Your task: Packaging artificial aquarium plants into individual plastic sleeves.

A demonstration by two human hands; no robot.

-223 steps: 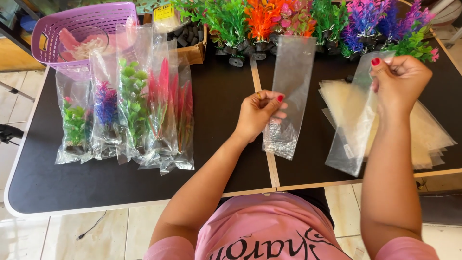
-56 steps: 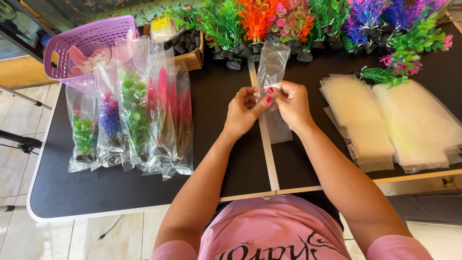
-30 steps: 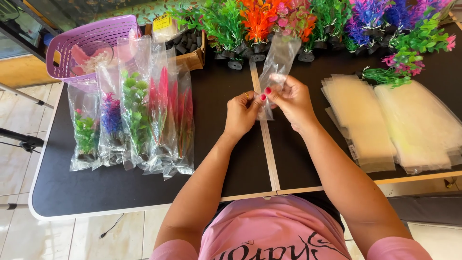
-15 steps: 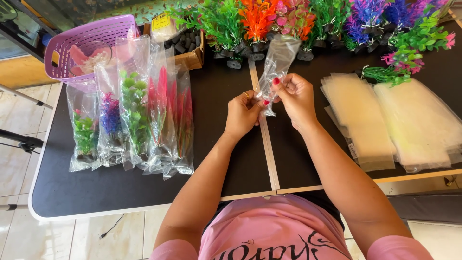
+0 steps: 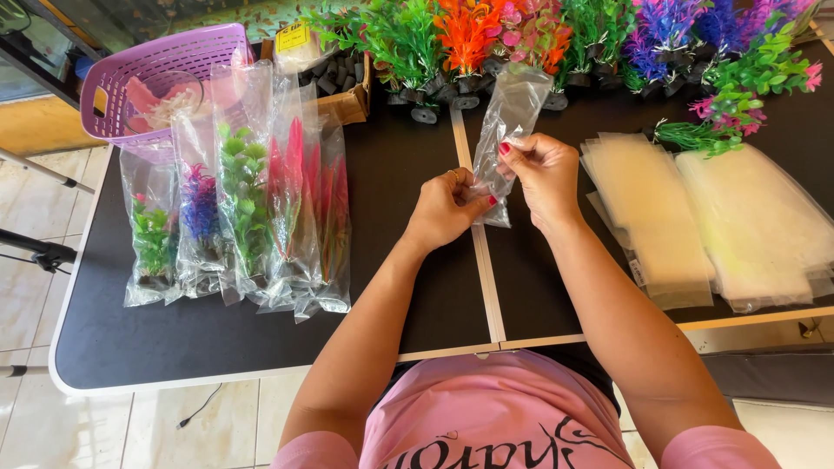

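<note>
Head view: a clear plastic bag [image 5: 508,130] is held above the black table [image 5: 391,295], near its middle seam, with the far end raised toward the row of artificial plants [image 5: 539,35]. Its near end is pinched by the left hand [image 5: 447,208] between thumb and fingers. The bag's right edge is pinched by the right hand [image 5: 543,174], fingers curled. The two hands are set close together, almost touching. To the left, bagged plants [image 5: 239,217] are laid side by side, overlapping, just in front of a purple basket [image 5: 148,78]. To the right, two stacks of empty bags [image 5: 704,217] are laid flat, with a loose green sprig [image 5: 695,135] at their far edge.
</note>
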